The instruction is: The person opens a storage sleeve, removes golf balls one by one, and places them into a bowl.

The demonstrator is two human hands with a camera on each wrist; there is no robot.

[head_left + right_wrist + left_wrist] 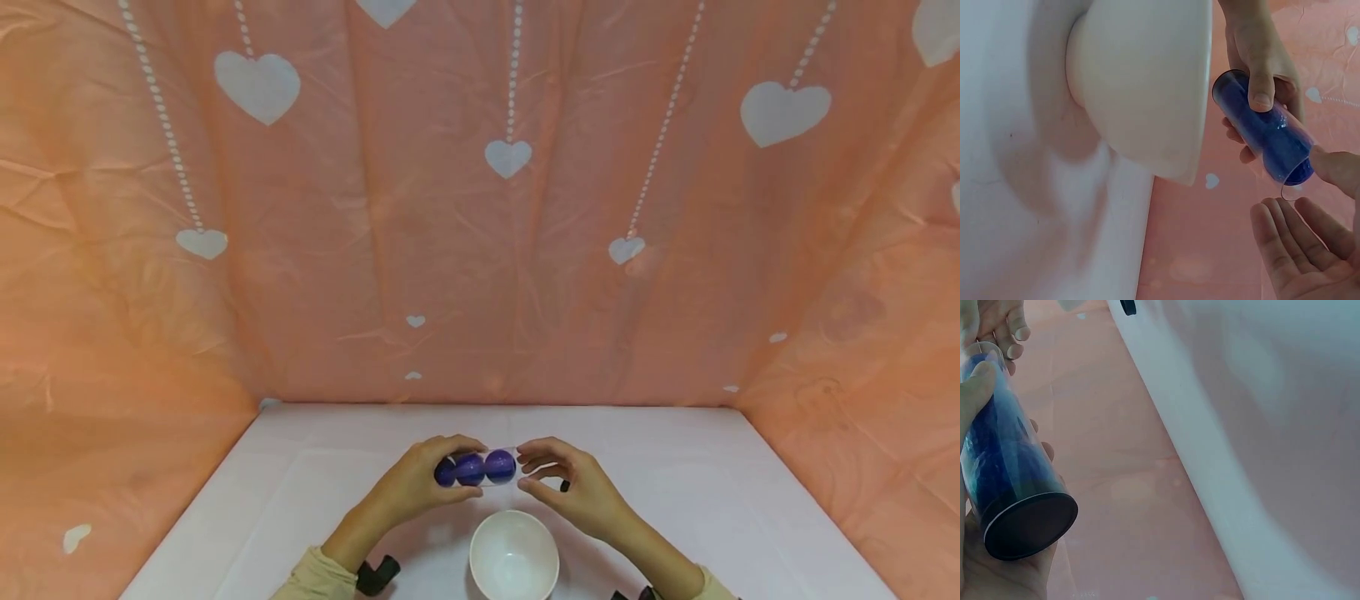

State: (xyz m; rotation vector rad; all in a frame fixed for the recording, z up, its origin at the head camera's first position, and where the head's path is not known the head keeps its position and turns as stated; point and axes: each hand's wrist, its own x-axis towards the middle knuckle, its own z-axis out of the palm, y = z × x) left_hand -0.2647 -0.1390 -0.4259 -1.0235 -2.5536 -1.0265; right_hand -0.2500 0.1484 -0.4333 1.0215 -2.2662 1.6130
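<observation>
Above the white bowl (514,554), left hand (416,487) grips the clear tube (477,468); right hand's (577,492) fingertips touch its open end.

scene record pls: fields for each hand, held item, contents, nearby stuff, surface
left hand: grips the clear tube around its body, thumb on top
right hand: at the tube's open end, index fingertip touching the rim, palm open
held item: clear plastic tube, lying sideways above the table, dark cap on the left end
contents: three blue balls in a row
nearby: white bowl, upright, just below the tube in the head view
surface: white table
backdrop: orange cloth with white hearts
</observation>
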